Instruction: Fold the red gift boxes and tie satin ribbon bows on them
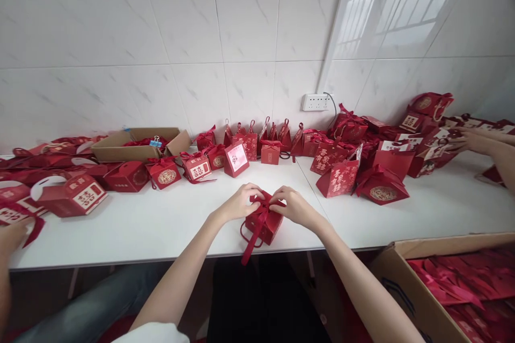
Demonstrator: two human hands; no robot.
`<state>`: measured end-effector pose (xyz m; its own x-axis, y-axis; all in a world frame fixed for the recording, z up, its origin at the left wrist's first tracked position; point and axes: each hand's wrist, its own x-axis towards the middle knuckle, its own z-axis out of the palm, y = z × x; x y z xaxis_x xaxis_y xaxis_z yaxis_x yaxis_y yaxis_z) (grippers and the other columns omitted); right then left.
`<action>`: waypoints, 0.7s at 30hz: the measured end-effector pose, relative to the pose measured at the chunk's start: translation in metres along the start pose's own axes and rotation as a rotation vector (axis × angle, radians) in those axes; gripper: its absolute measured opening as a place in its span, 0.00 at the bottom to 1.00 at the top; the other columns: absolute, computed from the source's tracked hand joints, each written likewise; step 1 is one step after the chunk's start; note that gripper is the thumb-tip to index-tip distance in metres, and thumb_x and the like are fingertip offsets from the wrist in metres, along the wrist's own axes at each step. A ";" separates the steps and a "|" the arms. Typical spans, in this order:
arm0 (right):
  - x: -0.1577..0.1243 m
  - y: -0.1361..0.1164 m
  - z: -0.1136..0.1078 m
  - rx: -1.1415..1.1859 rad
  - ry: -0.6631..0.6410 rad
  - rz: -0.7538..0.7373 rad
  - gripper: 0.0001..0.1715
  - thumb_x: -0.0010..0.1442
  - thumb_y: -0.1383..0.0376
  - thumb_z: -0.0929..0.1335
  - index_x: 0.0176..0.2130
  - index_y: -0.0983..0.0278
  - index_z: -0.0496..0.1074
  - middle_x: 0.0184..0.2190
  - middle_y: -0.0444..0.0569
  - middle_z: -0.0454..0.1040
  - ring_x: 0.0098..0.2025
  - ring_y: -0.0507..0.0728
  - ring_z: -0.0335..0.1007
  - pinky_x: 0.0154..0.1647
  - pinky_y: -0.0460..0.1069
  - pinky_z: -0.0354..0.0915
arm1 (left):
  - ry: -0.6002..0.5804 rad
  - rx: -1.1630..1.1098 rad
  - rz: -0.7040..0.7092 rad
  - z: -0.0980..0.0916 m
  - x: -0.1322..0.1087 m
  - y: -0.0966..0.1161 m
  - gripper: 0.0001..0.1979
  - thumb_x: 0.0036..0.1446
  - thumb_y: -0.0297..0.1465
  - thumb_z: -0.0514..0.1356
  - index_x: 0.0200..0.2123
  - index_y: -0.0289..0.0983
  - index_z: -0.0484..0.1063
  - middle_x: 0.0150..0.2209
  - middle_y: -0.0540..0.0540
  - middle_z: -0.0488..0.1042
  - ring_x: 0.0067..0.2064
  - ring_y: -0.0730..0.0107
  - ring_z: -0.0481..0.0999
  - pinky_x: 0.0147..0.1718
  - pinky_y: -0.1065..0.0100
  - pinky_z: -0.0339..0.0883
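Observation:
A small red gift box point(270, 226) stands near the front edge of the white table, straight ahead of me. Red ribbon point(257, 233) is gathered at its top, and one tail hangs past the table edge. My left hand point(244, 201) pinches the ribbon on the box's left side. From the right, my right hand point(290, 203) pinches it too, its fingers close to the left ones. A red cord handle point(243, 231) loops out at the box's lower left. The exact shape of the knot is partly hidden by my fingers.
Finished-looking red boxes point(237, 159) line the back of the white table point(193, 230). An open cardboard tray point(137, 153) sits back left; a carton point(402, 278) of red ribboned pieces stands front right. Other people's hands work at the far left point(14, 236) and far right point(470, 142).

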<state>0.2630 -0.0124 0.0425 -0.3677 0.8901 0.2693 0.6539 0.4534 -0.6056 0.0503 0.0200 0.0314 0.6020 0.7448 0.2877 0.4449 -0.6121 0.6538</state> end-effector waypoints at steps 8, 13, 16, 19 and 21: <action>-0.004 -0.013 0.035 -0.146 -0.001 0.007 0.09 0.56 0.73 0.65 0.28 0.64 0.74 0.35 0.52 0.71 0.40 0.58 0.67 0.44 0.54 0.63 | -0.052 0.050 0.054 0.015 0.000 -0.002 0.08 0.52 0.26 0.54 0.34 0.39 0.71 0.45 0.43 0.68 0.49 0.61 0.68 0.51 0.59 0.63; -0.004 -0.007 0.034 -0.266 -0.053 -0.060 0.08 0.60 0.71 0.63 0.30 0.65 0.69 0.35 0.52 0.69 0.40 0.59 0.65 0.41 0.55 0.61 | -0.017 0.153 0.074 0.019 -0.004 0.001 0.07 0.50 0.24 0.54 0.30 0.39 0.71 0.47 0.43 0.68 0.51 0.58 0.66 0.53 0.55 0.60; -0.007 -0.003 0.033 -0.223 -0.062 -0.122 0.09 0.62 0.71 0.61 0.31 0.64 0.67 0.37 0.52 0.69 0.41 0.58 0.64 0.42 0.55 0.61 | -0.020 0.163 0.071 0.018 -0.004 0.008 0.04 0.48 0.25 0.57 0.27 0.39 0.71 0.47 0.44 0.68 0.51 0.56 0.65 0.53 0.54 0.59; -0.009 0.000 0.032 -0.203 -0.071 -0.148 0.10 0.62 0.72 0.59 0.31 0.63 0.66 0.37 0.52 0.68 0.40 0.59 0.63 0.42 0.56 0.61 | -0.049 0.153 0.066 0.017 -0.003 0.014 0.04 0.49 0.27 0.57 0.26 0.39 0.70 0.44 0.44 0.68 0.50 0.57 0.66 0.52 0.54 0.60; -0.009 0.000 0.030 -0.172 -0.069 -0.166 0.10 0.62 0.72 0.59 0.31 0.64 0.65 0.36 0.52 0.68 0.39 0.59 0.62 0.42 0.56 0.62 | -0.054 0.146 0.062 0.016 -0.004 0.015 0.05 0.51 0.27 0.55 0.26 0.39 0.69 0.43 0.44 0.68 0.49 0.58 0.66 0.52 0.55 0.61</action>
<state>0.2466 -0.0216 0.0175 -0.5197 0.8003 0.2989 0.6815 0.5994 -0.4199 0.0653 0.0039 0.0286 0.6640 0.6919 0.2836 0.4952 -0.6911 0.5265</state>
